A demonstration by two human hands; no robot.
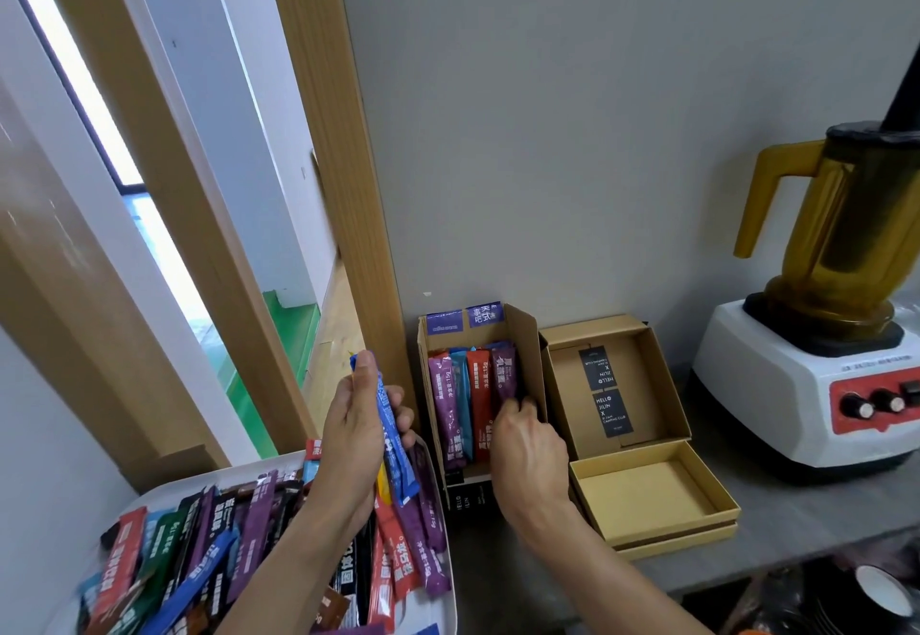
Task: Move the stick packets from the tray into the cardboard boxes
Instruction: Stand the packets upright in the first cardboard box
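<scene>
Stick packets in purple, red, blue, green and black lie heaped in the white tray. Above it, the left hand has its fingers gripping a blue packet. The right hand has its fingers pinching a purple packet, which stands beside others in the cardboard box on the desk.
</scene>
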